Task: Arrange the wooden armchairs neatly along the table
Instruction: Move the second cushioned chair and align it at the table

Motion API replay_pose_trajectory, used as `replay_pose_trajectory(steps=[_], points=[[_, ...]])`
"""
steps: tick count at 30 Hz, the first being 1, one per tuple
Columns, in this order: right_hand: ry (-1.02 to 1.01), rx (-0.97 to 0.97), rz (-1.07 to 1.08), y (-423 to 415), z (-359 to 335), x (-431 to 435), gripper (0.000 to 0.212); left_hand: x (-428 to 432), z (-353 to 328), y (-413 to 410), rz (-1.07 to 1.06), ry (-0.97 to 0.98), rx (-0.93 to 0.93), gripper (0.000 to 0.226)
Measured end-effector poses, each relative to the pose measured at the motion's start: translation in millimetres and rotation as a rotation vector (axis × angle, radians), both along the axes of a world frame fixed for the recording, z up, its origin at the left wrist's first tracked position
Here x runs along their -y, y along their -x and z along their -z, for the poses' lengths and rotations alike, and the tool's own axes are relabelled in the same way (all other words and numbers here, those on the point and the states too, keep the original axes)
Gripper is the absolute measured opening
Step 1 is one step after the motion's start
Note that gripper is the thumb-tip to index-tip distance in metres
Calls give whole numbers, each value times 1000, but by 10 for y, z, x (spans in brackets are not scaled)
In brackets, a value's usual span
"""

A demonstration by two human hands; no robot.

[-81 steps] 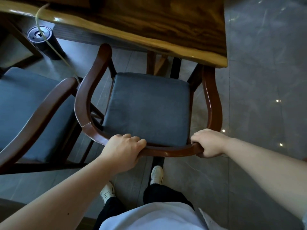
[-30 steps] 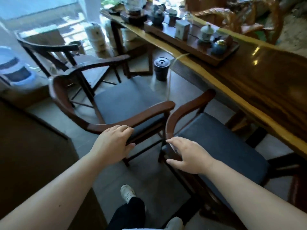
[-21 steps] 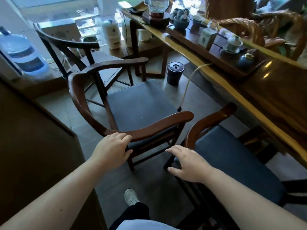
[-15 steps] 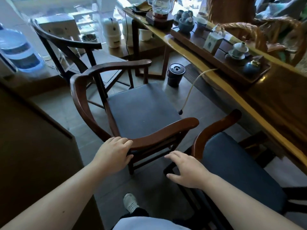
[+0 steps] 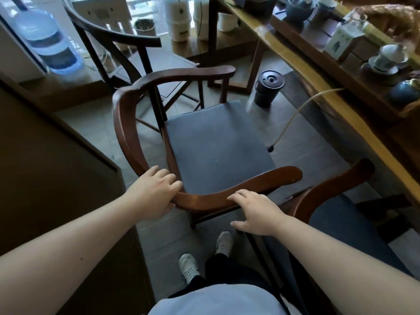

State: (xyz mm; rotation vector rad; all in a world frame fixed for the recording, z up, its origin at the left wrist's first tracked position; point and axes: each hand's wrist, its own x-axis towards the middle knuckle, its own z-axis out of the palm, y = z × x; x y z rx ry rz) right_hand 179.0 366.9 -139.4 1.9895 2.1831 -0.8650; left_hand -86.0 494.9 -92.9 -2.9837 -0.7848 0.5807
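Our left hand (image 5: 154,192) lies over the curved top rail of the middle armchair (image 5: 204,198), fingers draped across the wood where back meets arm, loosely wrapped rather than clenched. Our right hand (image 5: 256,212) rests further along the same rail, fingertips on the wood and thumb spread off it, so the hold is light and open. This armchair, with its dark blue seat cushion (image 5: 216,144), stands angled away from the long wooden table (image 5: 341,103), not squared to it. Just beside the armchair, nearer the table, a second armchair (image 5: 329,192) shows one arm. Beyond the armchair stands a darker chair (image 5: 109,39). Between armchair and table a black cylindrical container (image 5: 268,87) sits on the floor.
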Motion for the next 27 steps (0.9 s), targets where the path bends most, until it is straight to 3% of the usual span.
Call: replay_pose_trajectory(steps=[9, 20, 27], points=[[36, -78, -98, 124, 116, -805, 70, -612, -291, 271, -14, -62, -123, 55], [141, -136, -99, 892, 194, -1323, 82, -1501, -189, 652, 227, -21, -195, 71], [275, -171, 64, 1460, 402, -1494, 96, -2194, 26, 800, 449, -53, -54, 36]])
